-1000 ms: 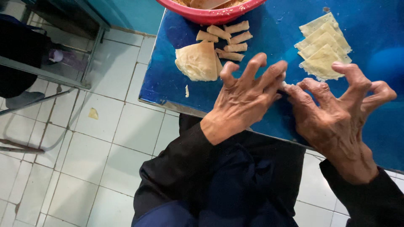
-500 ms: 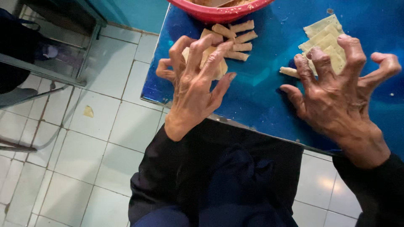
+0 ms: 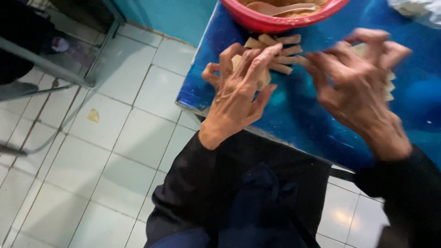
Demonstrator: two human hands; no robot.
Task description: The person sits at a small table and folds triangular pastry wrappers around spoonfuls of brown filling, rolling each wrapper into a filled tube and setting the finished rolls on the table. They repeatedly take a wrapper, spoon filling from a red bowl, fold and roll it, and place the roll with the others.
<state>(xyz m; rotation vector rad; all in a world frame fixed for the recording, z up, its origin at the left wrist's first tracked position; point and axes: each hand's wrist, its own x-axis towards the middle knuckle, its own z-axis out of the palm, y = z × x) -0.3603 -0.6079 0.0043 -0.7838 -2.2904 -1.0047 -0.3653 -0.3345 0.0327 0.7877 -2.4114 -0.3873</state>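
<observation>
My left hand (image 3: 241, 85) rests with spread fingers on a stack of pale square wrappers (image 3: 264, 81) near the left edge of the blue table (image 3: 298, 119). Just beyond it, several rolled-up wrappers (image 3: 280, 48) lie in a row in front of a red bowl (image 3: 275, 23). My right hand (image 3: 358, 87) is blurred. Its fingertips pinch the end of one rolled wrapper (image 3: 297, 60) at the right of that row. The hand covers most of a second wrapper stack (image 3: 390, 87).
The red bowl holds brownish filling and a pale spoon (image 3: 280, 8). A crumpled plastic bag (image 3: 418, 9) sits at the table's far right. White tiled floor (image 3: 115, 138) lies to the left, with metal chair legs (image 3: 41, 64) and a teal wall (image 3: 174, 18).
The hands separated after working together at the table centre. My left hand went to the wrapper stack. My right hand swung left, bringing a rolled wrapper to the row by the bowl.
</observation>
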